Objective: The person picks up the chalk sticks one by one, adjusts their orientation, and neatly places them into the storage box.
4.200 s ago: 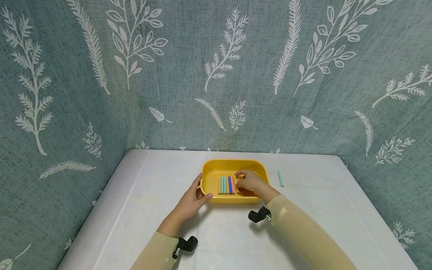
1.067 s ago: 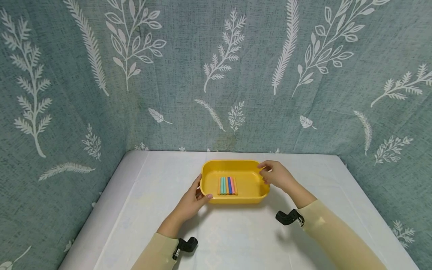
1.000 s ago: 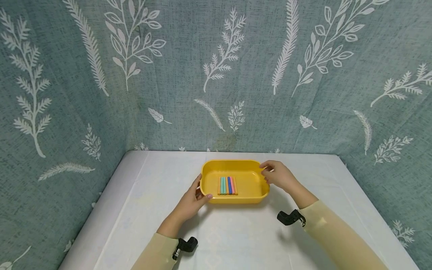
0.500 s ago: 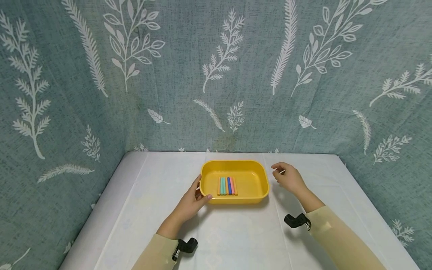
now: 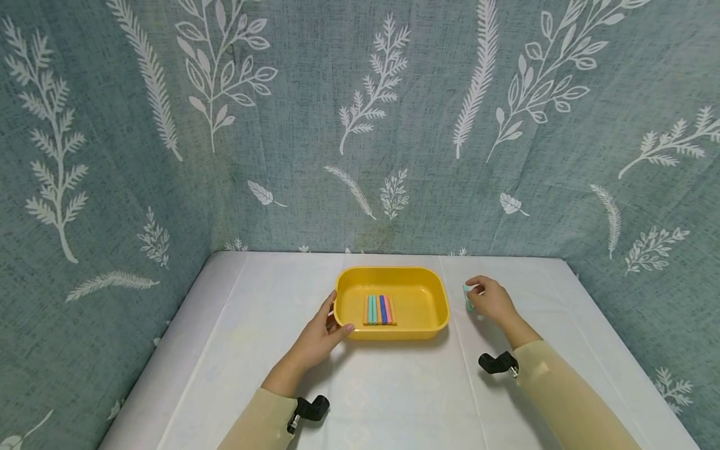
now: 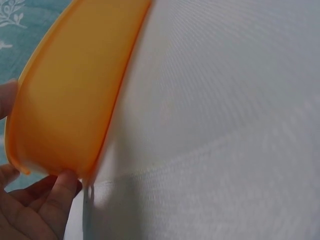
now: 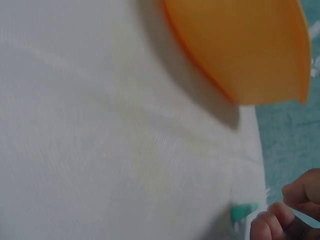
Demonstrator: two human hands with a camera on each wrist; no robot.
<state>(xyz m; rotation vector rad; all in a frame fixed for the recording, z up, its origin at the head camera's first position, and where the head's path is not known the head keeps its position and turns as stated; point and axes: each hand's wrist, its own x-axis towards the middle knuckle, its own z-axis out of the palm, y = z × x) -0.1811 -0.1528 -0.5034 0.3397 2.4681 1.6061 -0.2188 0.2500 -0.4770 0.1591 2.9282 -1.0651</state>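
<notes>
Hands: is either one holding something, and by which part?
The left hand grips the yellow tray by its left rim. The right hand touches the green chalk stick; a hold cannot be told.

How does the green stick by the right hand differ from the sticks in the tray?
The green stick lies alone on the tablecloth, right of the tray; the tray sticks lie side by side inside it. The right hand is at the green stick, partly hiding it; no hand touches the tray sticks, though the left hand holds the tray's left rim. All look alike in shape and point away from the person.
</notes>
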